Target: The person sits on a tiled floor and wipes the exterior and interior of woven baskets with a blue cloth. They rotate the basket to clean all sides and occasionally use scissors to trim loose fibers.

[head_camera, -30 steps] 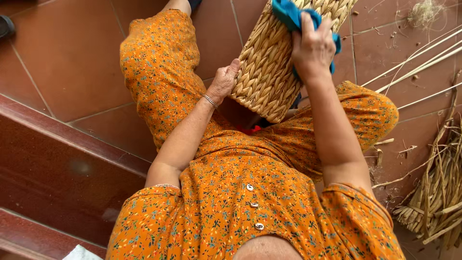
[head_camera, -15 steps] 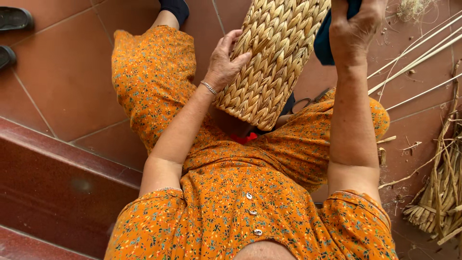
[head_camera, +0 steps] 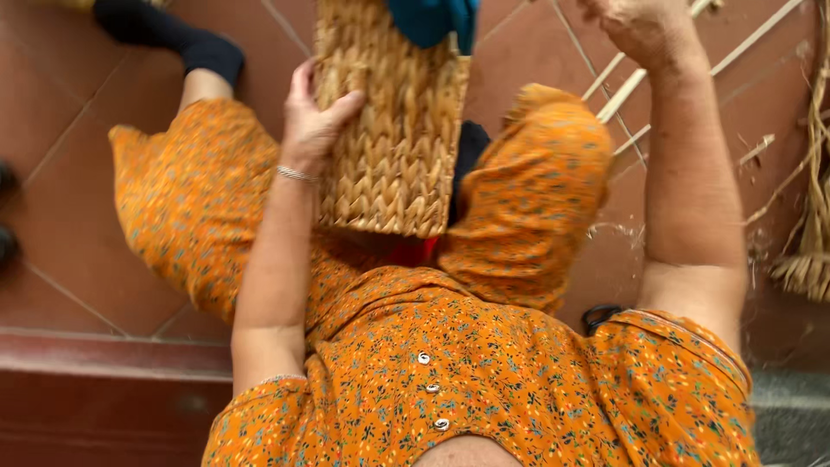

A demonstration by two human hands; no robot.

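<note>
The tiled floor [head_camera: 69, 216] of reddish-brown squares spreads under everything, and a dark red step [head_camera: 104, 398] runs along its near edge at the bottom left. A person in an orange flowered dress [head_camera: 484, 380] sits on the floor with knees spread, and open tile shows to the left of the near knee and between the far knee and the straw. A woven basket [head_camera: 393, 147] of pale plaited fibre stands tilted between the knees, its lower edge resting on the lap, its upper end cut off by the top of the view. Something of blue cloth [head_camera: 432, 19] sits at the basket's top end; whether it lies inside cannot be told. The left hand [head_camera: 316, 117] lies against the basket's left side, its fingers [head_camera: 303, 82] spread flat along the weave and the thumb hooked across the front, a thin bracelet [head_camera: 296, 174] at the wrist. The right hand [head_camera: 640, 26] is raised to the right of the basket, apart from it, loosely curled; what it grips, if anything, cannot be told. Long pale reeds [head_camera: 692, 65] cross the tiles behind it, and a bundle of dry straw [head_camera: 808, 225] lies at the right edge.
</note>
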